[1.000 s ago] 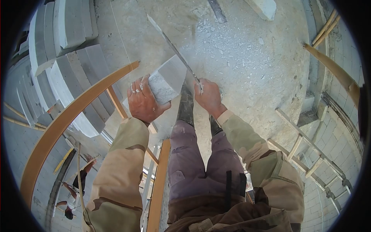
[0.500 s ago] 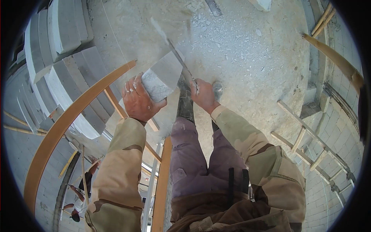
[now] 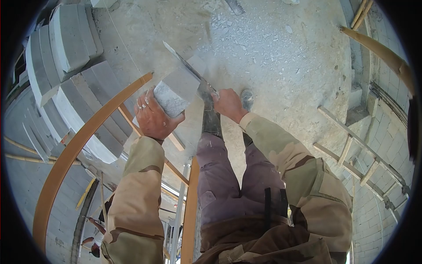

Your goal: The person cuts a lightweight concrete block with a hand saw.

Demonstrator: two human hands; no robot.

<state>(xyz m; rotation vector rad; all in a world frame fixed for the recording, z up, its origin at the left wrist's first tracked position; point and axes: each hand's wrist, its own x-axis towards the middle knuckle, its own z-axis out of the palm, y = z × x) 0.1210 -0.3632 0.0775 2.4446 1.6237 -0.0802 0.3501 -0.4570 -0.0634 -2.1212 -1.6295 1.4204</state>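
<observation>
A pale grey, lightweight concrete block (image 3: 178, 90) with a rough, broken-looking near face is held out in front of my legs. My left hand (image 3: 153, 115) grips its left side, thumb under the rough face and fingers along the edge, with white dust on the fingertips. In my right hand (image 3: 229, 104) is a long-bladed hand tool (image 3: 187, 64), its narrow blade running up and left along the far right side of the block. The tool's handle is mostly hidden in my fist, and I cannot make out teeth on the blade.
Stacked grey blocks (image 3: 72, 39) stand at the left, beside a curved-looking wooden beam (image 3: 83, 136). White chips (image 3: 250, 39) litter the floor ahead. A wooden ladder (image 3: 358, 145) lies at right. Another person (image 3: 94, 240) is at lower left.
The block and both hands have shifted slightly left in view. The blade has swung a little and its tip now sits lower and further left.
</observation>
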